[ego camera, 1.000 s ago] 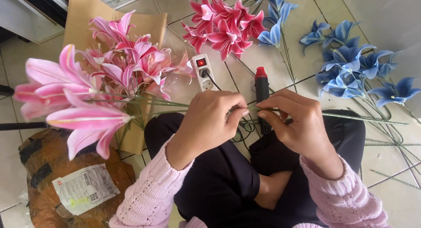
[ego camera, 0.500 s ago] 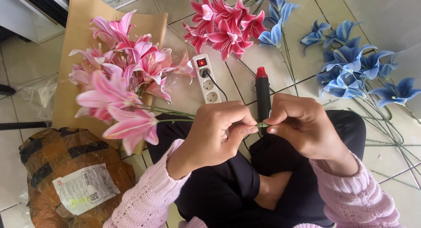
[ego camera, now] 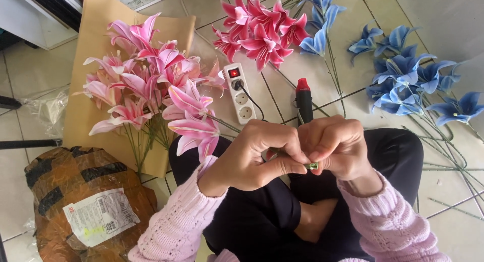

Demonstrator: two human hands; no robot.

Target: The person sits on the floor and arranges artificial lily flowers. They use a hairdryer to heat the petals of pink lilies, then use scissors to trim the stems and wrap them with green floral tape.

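A brown wrapped package (ego camera: 75, 201) with a white rectangular label (ego camera: 101, 216) is lying on the floor at lower left. The left hand (ego camera: 252, 158) and right hand (ego camera: 335, 148) are pinching a green stem (ego camera: 312, 165) over the lap, its pink lily (ego camera: 194, 131) drooping left. A glue gun (ego camera: 303, 98) is sitting behind, partly hidden.

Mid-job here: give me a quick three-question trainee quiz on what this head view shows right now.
1. True or false: the left hand and right hand are together, pinching a thin green stem.
2. What lies just left of the glue gun on the tiled floor? A) scissors B) white power strip C) tape roll
3. Which flower colour lies on the brown paper: the pink lilies, the red lilies or the blue lilies?

Key: 1 true; 2 B; 3 pink.
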